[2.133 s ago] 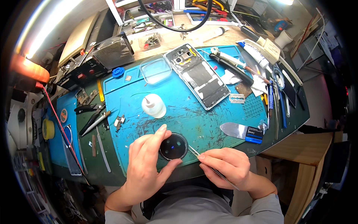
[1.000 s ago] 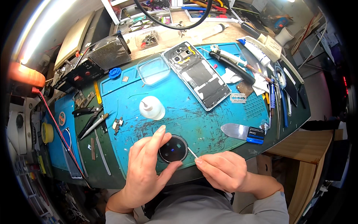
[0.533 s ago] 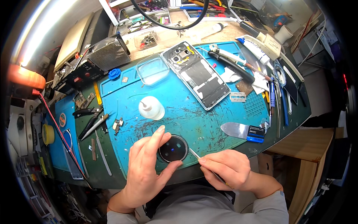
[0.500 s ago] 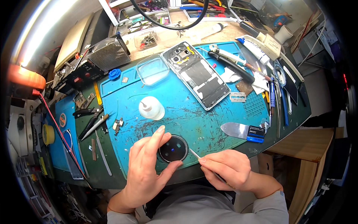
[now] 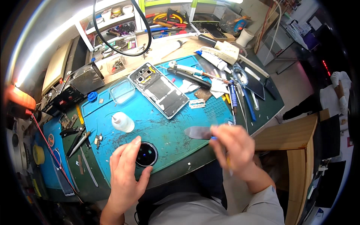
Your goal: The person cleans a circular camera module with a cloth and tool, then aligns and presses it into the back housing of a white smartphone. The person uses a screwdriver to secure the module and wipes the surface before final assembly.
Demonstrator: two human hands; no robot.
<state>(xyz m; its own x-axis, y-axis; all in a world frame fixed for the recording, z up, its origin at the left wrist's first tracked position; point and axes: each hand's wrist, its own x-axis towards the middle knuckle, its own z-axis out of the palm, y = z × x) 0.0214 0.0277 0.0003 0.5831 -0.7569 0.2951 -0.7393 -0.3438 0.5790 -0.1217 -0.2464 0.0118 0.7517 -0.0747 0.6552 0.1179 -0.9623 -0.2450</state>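
A round black disc with a glossy rim lies on the blue mat near its front edge. My left hand curves round its left side, an index finger at the upper rim and the thumb at the lower rim. Smeared by motion, my right hand is over the handle end of a flat metal scraper. A thin tool sticks out below its bent fingers; its kind is too blurred to tell. Whether the fingers touch the scraper, I cannot tell.
Beyond the disc stand a white dropper bottle and a clear box. An opened phone lies farther back. A razor blade and screwdrivers are at the right, pliers at the left. Another person is far right.
My right hand has left the disc's edge with the thin tool and moved right to the scraper. My left hand stays at the disc. The whole view has shifted.
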